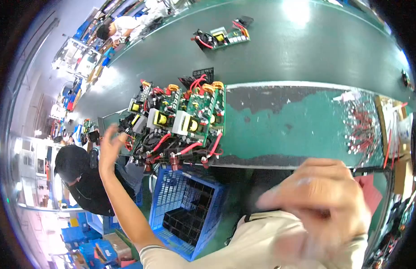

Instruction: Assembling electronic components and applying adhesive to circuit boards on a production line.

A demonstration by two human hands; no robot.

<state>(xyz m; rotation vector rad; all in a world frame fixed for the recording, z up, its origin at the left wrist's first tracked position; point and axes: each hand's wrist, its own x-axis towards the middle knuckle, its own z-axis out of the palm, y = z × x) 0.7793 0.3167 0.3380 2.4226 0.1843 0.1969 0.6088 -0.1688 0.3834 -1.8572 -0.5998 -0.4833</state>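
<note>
My left hand [110,147] is raised at the left end of a row of circuit board assemblies [197,110], its fingers stretched out and apart. I cannot tell whether the fingertips touch the nearest assembly. Several of these green boards stand upright side by side, with yellow transformers, white blocks and red wires ending in connectors at the near edge. Close to me on the right, my right hand [322,190] is smeared by motion. Its fingers look bent, but whatever may be in them does not show.
A blue crate [156,201] with black trays [185,222] stands below the bench [284,123]. Red and white wire leads [363,127] lie at the right end. Another board assembly [222,38] rests on the dark belt [297,56] beyond. A person in black [89,188] is at left.
</note>
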